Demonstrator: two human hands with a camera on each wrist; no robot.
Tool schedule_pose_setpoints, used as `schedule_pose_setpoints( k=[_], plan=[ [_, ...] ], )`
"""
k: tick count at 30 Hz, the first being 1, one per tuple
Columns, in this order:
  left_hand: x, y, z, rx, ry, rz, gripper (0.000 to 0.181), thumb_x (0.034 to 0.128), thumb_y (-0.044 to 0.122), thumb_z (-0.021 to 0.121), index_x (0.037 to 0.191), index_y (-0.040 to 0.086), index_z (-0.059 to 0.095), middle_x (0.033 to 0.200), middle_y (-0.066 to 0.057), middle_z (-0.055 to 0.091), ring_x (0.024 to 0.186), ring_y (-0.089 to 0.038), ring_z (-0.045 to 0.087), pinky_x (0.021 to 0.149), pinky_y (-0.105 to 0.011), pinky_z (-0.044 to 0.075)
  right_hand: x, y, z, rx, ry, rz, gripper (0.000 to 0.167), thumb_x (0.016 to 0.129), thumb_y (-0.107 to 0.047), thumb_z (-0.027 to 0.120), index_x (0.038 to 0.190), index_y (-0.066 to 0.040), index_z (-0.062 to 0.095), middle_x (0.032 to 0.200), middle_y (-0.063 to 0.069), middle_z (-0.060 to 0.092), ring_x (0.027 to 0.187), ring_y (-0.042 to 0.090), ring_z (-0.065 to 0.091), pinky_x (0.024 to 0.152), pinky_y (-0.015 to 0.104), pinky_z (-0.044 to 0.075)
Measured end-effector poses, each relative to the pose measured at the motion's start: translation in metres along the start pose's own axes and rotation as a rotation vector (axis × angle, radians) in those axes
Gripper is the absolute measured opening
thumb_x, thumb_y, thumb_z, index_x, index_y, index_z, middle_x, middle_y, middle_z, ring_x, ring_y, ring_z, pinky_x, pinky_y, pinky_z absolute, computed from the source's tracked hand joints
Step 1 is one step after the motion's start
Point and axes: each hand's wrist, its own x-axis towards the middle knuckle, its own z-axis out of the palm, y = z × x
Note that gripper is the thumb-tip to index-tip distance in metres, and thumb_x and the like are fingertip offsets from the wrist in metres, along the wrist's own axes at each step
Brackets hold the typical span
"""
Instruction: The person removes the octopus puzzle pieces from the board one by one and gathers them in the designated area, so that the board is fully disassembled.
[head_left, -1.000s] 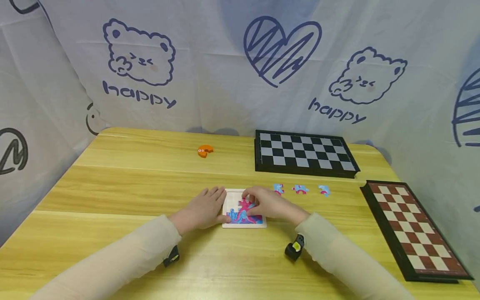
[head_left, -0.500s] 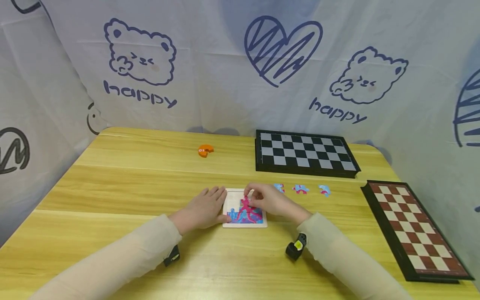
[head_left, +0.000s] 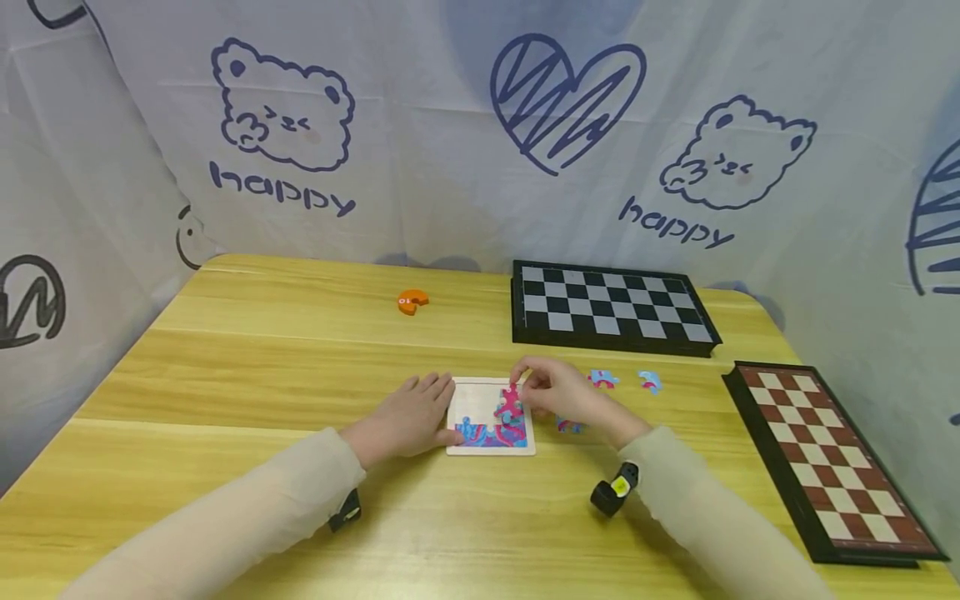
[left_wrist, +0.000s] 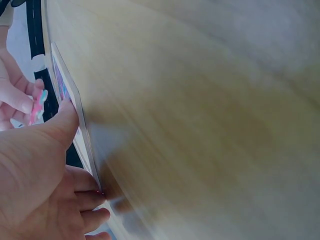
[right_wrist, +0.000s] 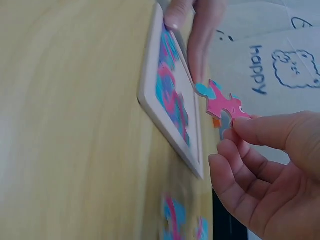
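Note:
A pink and blue jigsaw piece [right_wrist: 225,105] is pinched between the thumb and fingers of my right hand [head_left: 564,393], raised above the right part of a white-rimmed puzzle tray [head_left: 471,402]. Fitted pieces [head_left: 487,436] in blue, purple and pink line the tray's near side; the rest of its visible floor is bare. My left hand [head_left: 401,422] lies along the tray's left edge with fingers extended, its thumb [left_wrist: 67,120] on the near left corner. Loose pieces lie to the right: one [head_left: 602,379], another [head_left: 649,382], and one [head_left: 568,426] partly covered by my right hand.
A black-and-white chessboard [head_left: 611,308] lies at the back right. Nearer on the right edge is a brown-and-white chessboard [head_left: 832,458]. An orange numbered piece [head_left: 412,301] sits toward the back. A printed white cloth [head_left: 420,150] hangs behind the wooden table [head_left: 262,358].
My right hand has lifted the pink piece out of the tray and moved right with it, hiding one loose piece at the back. My left hand has stayed in place.

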Motion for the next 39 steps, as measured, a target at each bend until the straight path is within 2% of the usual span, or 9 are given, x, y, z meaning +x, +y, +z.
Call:
schedule_pose_setpoints(
  k=[13,18,25,30,39],
  plan=[
    [0.001,-0.001,0.001,-0.01,0.015,0.023,0.078,0.0923,0.05,0.045,0.14,-0.008,0.028,0.146,-0.021,0.024,0.134,-0.035,0.021,0.107,-0.047,0.018,-0.041,0.038,-0.052,-0.019,0.098,0.079,0.014,0.087,-0.003,0.061,0.101,-0.001,0.06,0.07,0.006,0.053,0.061,0.02,0.048,0.052,0.027,0.041],
    [0.0,-0.001,0.001,-0.02,0.023,0.024,0.076,0.0925,0.048,0.046,0.139,-0.01,0.029,0.145,-0.022,0.025,0.133,-0.036,0.023,0.107,-0.047,0.019,-0.058,0.054,-0.064,0.015,0.084,0.114,0.015,0.087,0.001,0.059,0.101,0.004,0.059,0.067,0.006,0.052,0.059,0.018,0.047,0.051,0.026,0.041],
    [0.0,-0.001,0.0,-0.025,0.013,0.018,0.076,0.0928,0.047,0.046,0.14,-0.009,0.028,0.146,-0.022,0.025,0.134,-0.035,0.022,0.107,-0.047,0.018,-0.07,0.068,-0.071,0.014,0.04,0.13,0.011,0.088,0.001,0.058,0.099,0.004,0.058,0.067,0.006,0.052,0.06,0.019,0.048,0.051,0.028,0.044],
    [0.001,-0.001,0.0,-0.024,0.002,0.003,0.076,0.0927,0.049,0.045,0.14,-0.009,0.028,0.146,-0.021,0.024,0.134,-0.034,0.021,0.107,-0.047,0.017,-0.069,0.075,-0.071,-0.054,0.023,0.128,0.009,0.088,0.001,0.058,0.096,0.0,0.06,0.064,0.005,0.05,0.056,0.019,0.048,0.049,0.027,0.044],
    [0.001,0.001,0.0,-0.015,0.0,-0.006,0.077,0.0923,0.05,0.044,0.14,-0.008,0.028,0.146,-0.02,0.024,0.134,-0.034,0.021,0.107,-0.047,0.017,-0.066,0.072,-0.071,-0.103,-0.001,0.12,0.01,0.087,0.002,0.057,0.096,-0.002,0.06,0.065,0.004,0.05,0.054,0.017,0.046,0.047,0.026,0.041]
  ],
)
